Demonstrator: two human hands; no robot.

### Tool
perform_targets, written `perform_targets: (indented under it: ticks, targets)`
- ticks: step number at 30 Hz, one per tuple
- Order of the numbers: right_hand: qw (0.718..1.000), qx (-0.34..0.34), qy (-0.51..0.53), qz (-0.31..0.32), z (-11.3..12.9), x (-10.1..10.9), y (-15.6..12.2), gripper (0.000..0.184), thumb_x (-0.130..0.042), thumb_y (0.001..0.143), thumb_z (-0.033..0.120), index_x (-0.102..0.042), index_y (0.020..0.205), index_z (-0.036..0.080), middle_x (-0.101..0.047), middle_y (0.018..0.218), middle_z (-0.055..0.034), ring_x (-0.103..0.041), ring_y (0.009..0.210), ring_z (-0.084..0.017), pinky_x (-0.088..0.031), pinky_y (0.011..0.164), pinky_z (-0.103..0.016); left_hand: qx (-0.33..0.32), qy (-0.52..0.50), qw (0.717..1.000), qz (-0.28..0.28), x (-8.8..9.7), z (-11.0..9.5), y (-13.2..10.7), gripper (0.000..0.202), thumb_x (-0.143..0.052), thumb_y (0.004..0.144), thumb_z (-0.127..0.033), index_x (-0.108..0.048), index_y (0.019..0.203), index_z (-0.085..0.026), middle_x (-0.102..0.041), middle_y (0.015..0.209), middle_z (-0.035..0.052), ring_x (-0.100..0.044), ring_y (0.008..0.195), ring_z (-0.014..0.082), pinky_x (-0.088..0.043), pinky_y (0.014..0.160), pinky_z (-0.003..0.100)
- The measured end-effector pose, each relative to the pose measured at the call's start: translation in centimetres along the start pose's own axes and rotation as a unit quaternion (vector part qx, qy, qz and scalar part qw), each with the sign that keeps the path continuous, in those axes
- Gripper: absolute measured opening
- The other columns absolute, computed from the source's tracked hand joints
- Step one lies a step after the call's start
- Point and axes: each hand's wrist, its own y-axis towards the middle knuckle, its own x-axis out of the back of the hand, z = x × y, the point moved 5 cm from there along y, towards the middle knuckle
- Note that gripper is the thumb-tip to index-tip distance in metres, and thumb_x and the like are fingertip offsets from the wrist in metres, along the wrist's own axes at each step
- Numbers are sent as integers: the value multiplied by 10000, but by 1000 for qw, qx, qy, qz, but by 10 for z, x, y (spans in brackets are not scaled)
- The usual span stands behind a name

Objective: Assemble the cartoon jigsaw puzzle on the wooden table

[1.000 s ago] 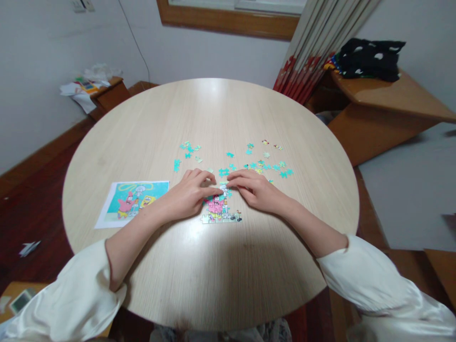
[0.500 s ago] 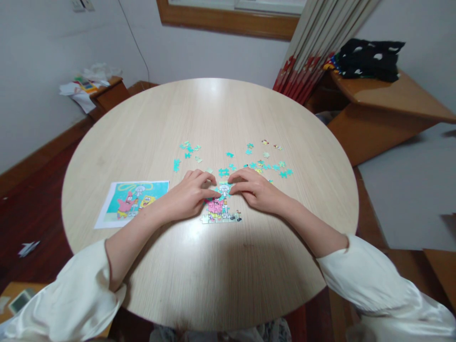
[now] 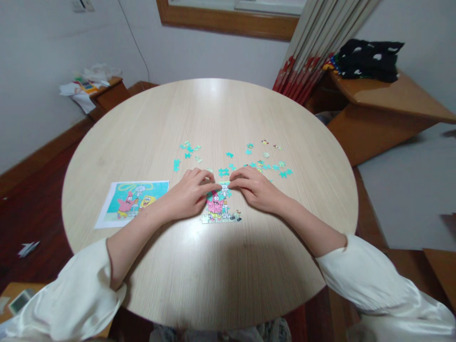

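A partly joined jigsaw puzzle (image 3: pixel 215 209) lies flat on the round table, showing a pink starfish and a pale blue-green figure. My left hand (image 3: pixel 194 192) rests at its upper left, fingers curled, with the thumb tip on the pieces near the pale head. From the other side my right hand (image 3: pixel 254 190) presses thumb and forefinger against the same upper part. Both hands grip that section between them, and their fingers cover some of its edges. Just beyond the fingertips is a small joined turquoise cluster (image 3: pixel 223 172).
Loose turquoise pieces (image 3: pixel 283 174) are scattered beyond my right hand, and more pieces (image 3: pixel 188 149) lie at the far left. A printed reference picture (image 3: pixel 121 202) sits left of the puzzle, partly under my left forearm. The round wooden table (image 3: pixel 210 114) carries everything.
My left thumb has shifted up a little, uncovering more of the pink starfish. My right thumb and forefinger have moved slightly. The loose pieces lie as before.
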Motion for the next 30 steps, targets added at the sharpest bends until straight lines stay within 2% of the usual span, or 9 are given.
perform_targets:
  ticks: [10,13,17,22,25,30]
  targets:
    - [1000,3,-8,-2,2,0,0,252,-447,927,125,-678,932,227,-656,1022,-87,-576,994,-220,-460,873,-422,-1,17,1000,1,0,-1,0,412,-443,834,-63,-630,1171,-210,-562,1123,105,-480,1032,254,-414,899,425]
    - [998,-32,-33,-40,-5,7,-1,258,-445,913,117,-673,949,230,-661,1010,-85,-579,979,-231,-450,858,-423,-1,20,998,-54,6,1,0,359,-453,861,-87,-618,1152,-217,-561,1116,97,-487,1014,242,-417,895,419]
    - [984,-116,-70,-115,-24,21,-7,277,-439,880,111,-680,929,238,-656,953,-85,-580,942,-260,-432,835,-448,40,8,988,-150,15,12,-3,292,-447,880,-93,-613,1080,-228,-560,1043,75,-505,925,211,-447,835,392]
    - [969,-157,-97,-161,-37,29,-12,255,-457,846,118,-676,883,243,-658,903,-74,-586,898,-259,-424,802,-431,80,5,973,-216,19,23,-7,257,-466,842,-65,-614,988,-216,-549,966,53,-527,910,198,-465,802,373]
    - [967,-162,-104,-169,-39,30,-13,234,-462,842,120,-666,857,232,-663,882,-76,-591,884,-257,-427,792,-422,82,2,973,-217,19,24,-7,244,-462,826,-54,-621,935,-203,-544,952,56,-525,901,194,-467,786,364]
    - [968,-161,-93,-169,-41,30,-13,232,-466,841,129,-669,867,239,-669,876,-73,-593,882,-259,-431,796,-426,63,-19,982,-176,18,19,-5,224,-464,798,-40,-620,758,-195,-554,936,52,-514,861,182,-465,759,352]
